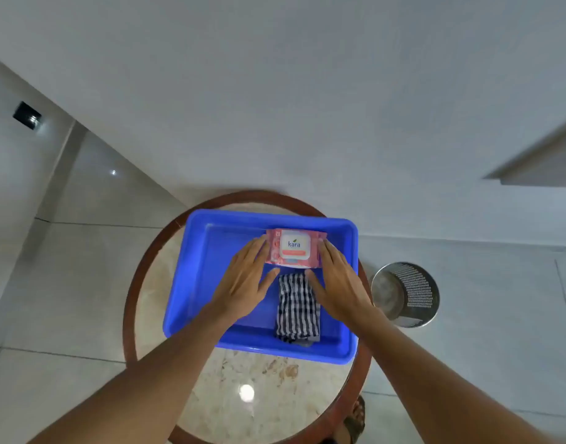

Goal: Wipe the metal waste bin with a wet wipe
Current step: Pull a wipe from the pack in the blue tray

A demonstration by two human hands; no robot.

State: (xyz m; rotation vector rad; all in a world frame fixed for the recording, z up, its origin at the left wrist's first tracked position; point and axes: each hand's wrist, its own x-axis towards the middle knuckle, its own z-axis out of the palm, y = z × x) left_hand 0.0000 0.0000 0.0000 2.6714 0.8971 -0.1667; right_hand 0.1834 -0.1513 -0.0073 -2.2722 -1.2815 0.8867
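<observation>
A pink pack of wet wipes point(294, 248) with a white lid lies at the far side of a blue plastic tub point(192, 283). My left hand point(246, 280) touches the pack's left edge with fingers spread. My right hand point(337, 280) touches its right edge the same way. Whether either hand grips the pack is unclear. The perforated metal waste bin point(405, 294) stands on the floor to the right of the table, apart from both hands.
The tub sits on a round marble-top table point(243, 386) with a dark wooden rim. A folded blue-and-white striped cloth point(297, 309) lies in the tub between my wrists. A white wall rises behind, pale floor tiles surround the table, and a sandalled foot point(355, 418) shows below.
</observation>
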